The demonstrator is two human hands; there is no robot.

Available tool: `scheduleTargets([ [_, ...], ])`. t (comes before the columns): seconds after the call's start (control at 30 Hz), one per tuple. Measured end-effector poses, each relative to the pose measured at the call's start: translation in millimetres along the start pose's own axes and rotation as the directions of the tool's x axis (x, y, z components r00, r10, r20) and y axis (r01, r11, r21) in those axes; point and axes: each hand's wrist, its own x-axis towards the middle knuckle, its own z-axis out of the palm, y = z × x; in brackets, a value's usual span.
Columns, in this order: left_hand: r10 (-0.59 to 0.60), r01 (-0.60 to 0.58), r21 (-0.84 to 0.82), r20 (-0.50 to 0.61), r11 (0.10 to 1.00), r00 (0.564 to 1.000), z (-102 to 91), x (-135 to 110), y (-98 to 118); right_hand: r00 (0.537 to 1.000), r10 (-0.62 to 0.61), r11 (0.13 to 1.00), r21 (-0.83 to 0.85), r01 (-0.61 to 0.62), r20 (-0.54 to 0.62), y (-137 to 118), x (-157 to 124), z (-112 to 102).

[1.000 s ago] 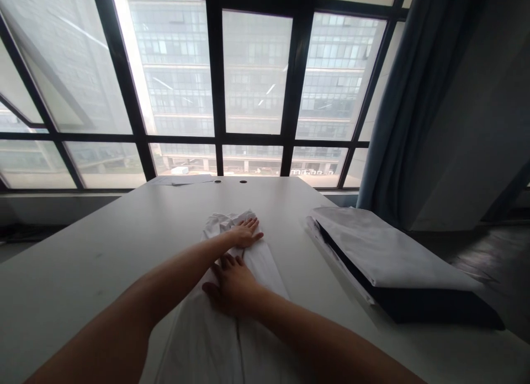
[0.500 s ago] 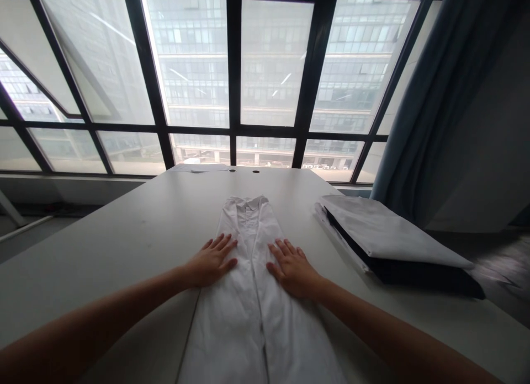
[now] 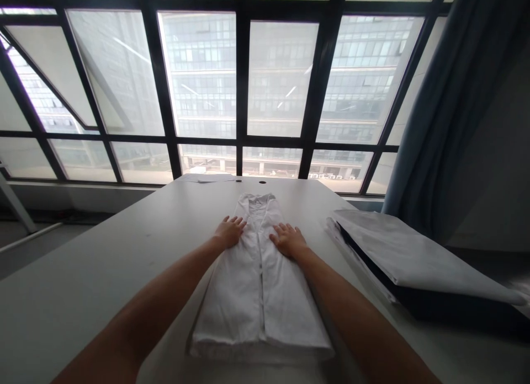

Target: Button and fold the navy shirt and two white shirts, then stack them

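A white shirt [image 3: 259, 279], folded into a long narrow strip, lies lengthwise on the pale table [image 3: 103, 251] with its collar at the far end. My left hand [image 3: 230, 231] rests flat on the shirt's left edge, fingers stretched out toward the collar. My right hand [image 3: 287, 239] lies flat on the shirt's right half at about the same distance, fingers apart. Both hands hold nothing. The shirt's near end is a thick folded edge.
A stack of folded cloth, white on top of dark [image 3: 409, 262], sits at the right side of the table. A sheet of paper [image 3: 207, 178] lies at the far edge by two cable holes. Large windows stand beyond; a blue curtain [image 3: 451, 97] hangs at right.
A second ago my hands were close together, one ahead of the other near the rumpled collar. They then spread to both sides, and now lie further up the shirt; the collar lies flat.
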Motion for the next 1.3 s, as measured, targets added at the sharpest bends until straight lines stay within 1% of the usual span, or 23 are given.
scheduleTargets([
  [0.07, 0.003, -0.003, -0.004, -0.034, 1.000, 0.999, -2.1, -1.1, 17.4, 0.995, 0.022, 0.997, -0.072, -0.030, -0.101, -6.5, 5.5, -2.4],
  [0.1, 0.018, -0.018, -0.018, -0.034, 1.000, 0.999, -1.1, -6.3, 27.0, 0.990, 0.011, 0.995, -0.094, -0.025, -0.144, -10.5, 3.5, -3.2],
  [0.13, 0.036, -0.036, -0.038, -0.025, 0.999, 0.999, 0.9, -14.3, 36.4, 0.986, -0.019, 0.995, -0.100, 0.003, -0.167, -14.7, -1.5, -3.5],
  [0.17, 0.054, -0.055, -0.061, -0.018, 0.997, 0.998, 3.6, -24.6, 44.9, 0.984, -0.066, 0.995, -0.090, 0.051, -0.165, -18.8, -9.1, -3.6],
  [0.2, 0.071, -0.073, -0.090, -0.015, 0.993, 0.997, 6.3, -36.7, 52.3, 0.983, -0.118, 0.992, -0.068, 0.109, -0.142, -22.5, -19.0, -3.7],
  [0.27, 0.084, -0.083, -0.144, 0.004, 0.986, 0.996, 9.2, -62.7, 63.6, 0.976, -0.211, 0.978, -0.008, 0.210, -0.062, -28.4, -42.6, -4.5],
  [0.33, 0.089, -0.080, -0.187, 0.036, 0.979, 0.995, 6.5, -86.9, 71.2, 0.966, -0.258, 0.965, 0.041, 0.258, -0.007, -31.6, -67.4, -7.0],
  [0.43, 0.105, -0.096, -0.213, 0.032, 0.972, 0.994, -5.3, -114.3, 79.5, 0.966, -0.258, 0.963, 0.084, 0.256, 0.008, -32.0, -98.8, -12.5],
  [0.57, 0.111, -0.098, -0.218, 0.045, 0.971, 0.993, -20.9, -136.9, 86.8, 0.971, -0.230, 0.967, 0.124, 0.221, 0.064, -27.6, -124.9, -17.3],
  [0.7, 0.097, -0.091, -0.230, 0.015, 0.969, 0.995, -26.9, -154.6, 87.7, 0.980, -0.182, 0.975, 0.146, 0.170, 0.076, -23.6, -142.4, -19.2],
  [0.77, 0.113, -0.104, -0.221, 0.029, 0.970, 0.993, -26.1, -163.3, 87.6, 0.978, -0.172, 0.978, 0.140, 0.155, 0.118, -23.8, -151.8, -19.5],
  [0.83, 0.117, -0.107, -0.227, 0.028, 0.968, 0.993, -24.2, -171.3, 88.9, 0.979, -0.160, 0.981, 0.134, 0.143, 0.127, -25.7, -161.6, -19.6],
  [0.93, 0.143, -0.137, -0.242, 0.003, 0.960, 0.990, -21.7, -181.3, 94.2, 0.975, -0.200, 0.973, 0.138, 0.186, 0.097, -29.0, -174.2, -18.6],
  [1.0, 0.180, -0.171, -0.241, 0.018, 0.955, 0.983, -21.3, -185.9, 97.7, 0.966, -0.243, 0.962, 0.148, 0.229, 0.089, -30.0, -179.9, -16.5],
  [1.07, 0.198, -0.186, -0.247, 0.023, 0.951, 0.980, -22.0, -187.5, 97.0, 0.962, -0.261, 0.956, 0.164, 0.245, 0.083, -29.4, -182.4, -13.8],
  [1.1, 0.191, -0.183, -0.255, 0.010, 0.949, 0.981, -22.5, -186.9, 93.8, 0.961, -0.265, 0.953, 0.173, 0.249, 0.078, -28.4, -182.4, -12.5],
  [1.17, 0.155, -0.154, -0.288, -0.018, 0.945, 0.988, -23.1, -183.5, 80.9, 0.961, -0.269, 0.948, 0.194, 0.251, 0.071, -24.7, -179.6, -10.3],
  [1.23, 0.103, -0.103, -0.347, -0.019, 0.932, 0.995, -21.7, -178.1, 60.9, 0.968, -0.244, 0.952, 0.207, 0.227, 0.057, -17.4, -173.2, -8.9],
  [1.3, 0.058, -0.059, -0.428, -0.014, 0.902, 0.998, -18.0, -172.9, 39.3, 0.984, -0.179, 0.965, 0.196, 0.175, 0.004, -6.0, -164.2, -7.5],
])
